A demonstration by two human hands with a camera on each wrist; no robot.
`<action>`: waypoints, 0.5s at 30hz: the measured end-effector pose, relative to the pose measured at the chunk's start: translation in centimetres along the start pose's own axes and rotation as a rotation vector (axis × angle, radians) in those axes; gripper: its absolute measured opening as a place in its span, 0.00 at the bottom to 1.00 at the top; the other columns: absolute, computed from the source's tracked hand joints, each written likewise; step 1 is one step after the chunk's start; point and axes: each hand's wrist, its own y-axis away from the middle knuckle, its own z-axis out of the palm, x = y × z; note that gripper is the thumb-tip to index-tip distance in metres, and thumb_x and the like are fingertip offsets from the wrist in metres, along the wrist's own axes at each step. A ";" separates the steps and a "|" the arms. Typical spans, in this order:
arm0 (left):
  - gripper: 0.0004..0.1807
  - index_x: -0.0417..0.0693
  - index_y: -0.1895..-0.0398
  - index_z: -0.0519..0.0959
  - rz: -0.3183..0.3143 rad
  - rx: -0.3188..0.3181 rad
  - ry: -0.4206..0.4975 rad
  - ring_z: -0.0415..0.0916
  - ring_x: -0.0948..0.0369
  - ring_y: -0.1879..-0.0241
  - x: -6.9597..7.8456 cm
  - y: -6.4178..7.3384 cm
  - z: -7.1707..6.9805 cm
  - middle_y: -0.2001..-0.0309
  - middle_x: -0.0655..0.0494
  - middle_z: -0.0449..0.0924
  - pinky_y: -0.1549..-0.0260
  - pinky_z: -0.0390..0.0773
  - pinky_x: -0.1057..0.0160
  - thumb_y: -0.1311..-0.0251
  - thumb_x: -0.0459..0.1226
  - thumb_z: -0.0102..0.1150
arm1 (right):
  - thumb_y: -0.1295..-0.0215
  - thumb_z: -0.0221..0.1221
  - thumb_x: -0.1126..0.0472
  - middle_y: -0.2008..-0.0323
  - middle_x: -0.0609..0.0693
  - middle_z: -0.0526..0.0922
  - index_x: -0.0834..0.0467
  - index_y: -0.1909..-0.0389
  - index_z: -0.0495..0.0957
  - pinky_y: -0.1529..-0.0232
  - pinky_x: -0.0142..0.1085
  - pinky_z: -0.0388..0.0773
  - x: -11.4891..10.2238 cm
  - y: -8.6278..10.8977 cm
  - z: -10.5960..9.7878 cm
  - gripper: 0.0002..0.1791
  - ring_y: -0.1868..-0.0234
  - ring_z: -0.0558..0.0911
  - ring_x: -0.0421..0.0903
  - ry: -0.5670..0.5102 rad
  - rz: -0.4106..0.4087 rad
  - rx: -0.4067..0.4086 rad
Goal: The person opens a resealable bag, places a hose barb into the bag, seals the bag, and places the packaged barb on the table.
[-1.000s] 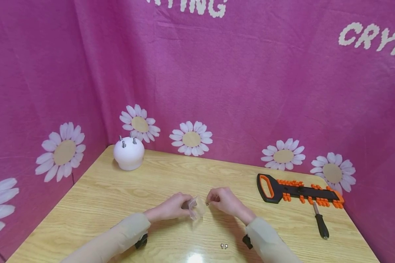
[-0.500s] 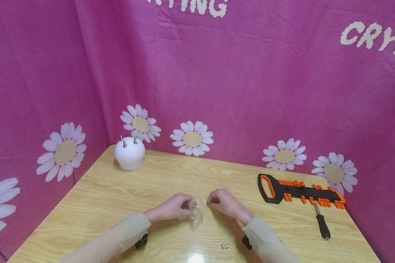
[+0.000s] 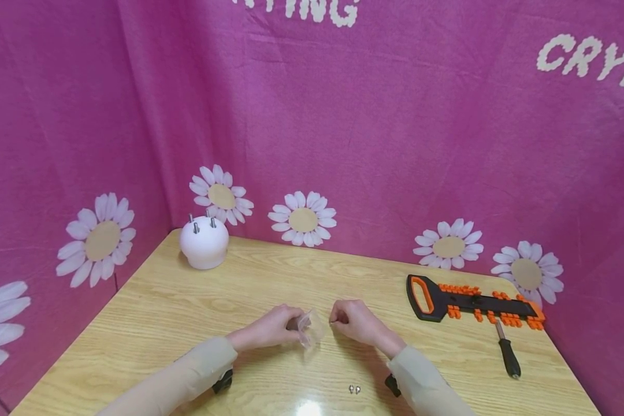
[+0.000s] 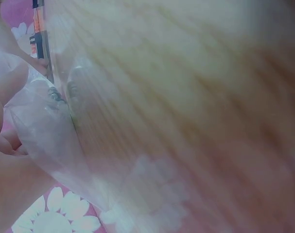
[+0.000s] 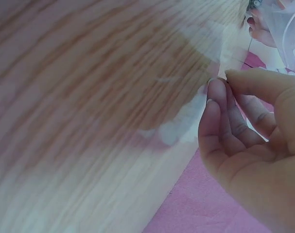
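My left hand (image 3: 273, 328) grips a clear plastic bag (image 3: 311, 330) at its side. In the left wrist view, some small metal hardware (image 4: 55, 94) shows through the bag (image 4: 45, 121). Just right of the bag's mouth is my right hand (image 3: 361, 323), thumb and forefinger tips pressed together. The right wrist view shows only a tiny dark speck between those fingertips (image 5: 230, 77); most of the small metal piece pinched there is hidden. Two small metal screws (image 3: 355, 389) lie on the table nearer the front, below the right hand.
A white rounded object (image 3: 204, 245) with several metal pins on top stands at the back left of the wooden table (image 3: 270, 271). To the right are a black-and-orange toothed rack (image 3: 478, 303) and a black-handled screwdriver (image 3: 508, 355). A pink flowered cloth (image 3: 343, 144) hangs behind.
My right hand has shifted slightly right, away from the bag, and the metal piece at its fingertips shows less than before. The left hand and bag have stayed in place.
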 end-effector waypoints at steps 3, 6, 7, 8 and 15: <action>0.12 0.40 0.66 0.79 0.006 -0.002 -0.001 0.63 0.74 0.76 0.0 0.0 0.0 0.75 0.58 0.79 0.74 0.66 0.74 0.43 0.38 0.70 | 0.41 0.63 0.73 0.74 0.50 0.83 0.61 0.72 0.78 0.72 0.24 0.72 0.0 0.2 -0.1 0.05 0.74 0.71 0.29 -0.019 0.008 -0.005; 0.12 0.40 0.66 0.79 0.005 -0.003 -0.003 0.63 0.73 0.76 -0.1 0.0 0.0 0.75 0.59 0.78 0.73 0.66 0.74 0.43 0.39 0.70 | 0.40 0.63 0.72 0.74 0.50 0.83 0.60 0.71 0.78 0.72 0.24 0.72 0.1 0.4 -0.2 0.05 0.74 0.72 0.29 -0.047 0.023 -0.011; 0.12 0.40 0.66 0.79 0.002 -0.004 -0.005 0.63 0.73 0.75 -0.1 0.0 0.0 0.74 0.59 0.78 0.73 0.66 0.74 0.43 0.39 0.70 | 0.40 0.63 0.71 0.74 0.50 0.83 0.60 0.72 0.78 0.71 0.24 0.72 0.0 0.5 -0.3 0.05 0.74 0.72 0.29 -0.055 0.026 -0.011; 0.12 0.40 0.66 0.79 0.000 -0.004 -0.006 0.63 0.73 0.75 -0.1 0.0 0.0 0.74 0.59 0.78 0.73 0.66 0.74 0.43 0.39 0.70 | 0.40 0.63 0.71 0.74 0.49 0.83 0.59 0.72 0.78 0.71 0.24 0.72 0.0 0.6 -0.3 0.05 0.74 0.72 0.29 -0.061 0.029 -0.011; 0.13 0.41 0.65 0.80 -0.013 -0.004 -0.012 0.63 0.73 0.75 0.0 -0.1 0.0 0.72 0.57 0.81 0.72 0.67 0.74 0.43 0.41 0.70 | 0.40 0.63 0.71 0.75 0.50 0.83 0.59 0.71 0.78 0.72 0.24 0.73 -0.8 0.5 -1.2 0.06 0.74 0.73 0.29 -0.053 0.006 0.029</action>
